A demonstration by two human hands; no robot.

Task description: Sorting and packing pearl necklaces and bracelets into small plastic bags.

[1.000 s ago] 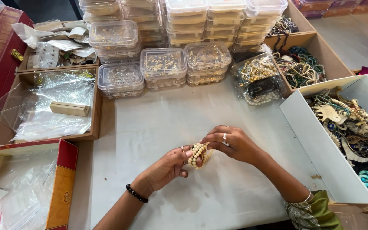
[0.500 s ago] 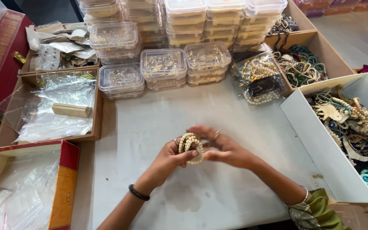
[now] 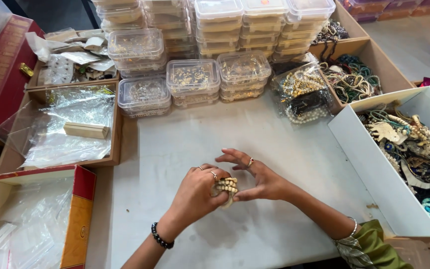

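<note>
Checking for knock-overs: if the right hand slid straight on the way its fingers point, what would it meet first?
The right hand points up-left over bare table; first would probably be the clear lidded boxes, though depth is unclear.

Clear lidded plastic boxes (image 3: 193, 78) stacked at 12 o'clock. Clear bag of beads (image 3: 302, 94) at 1 o'clock. White open carton (image 3: 374, 164) at 3 o'clock. Red-and-gold open box (image 3: 78, 219) at 8 o'clock.
</note>
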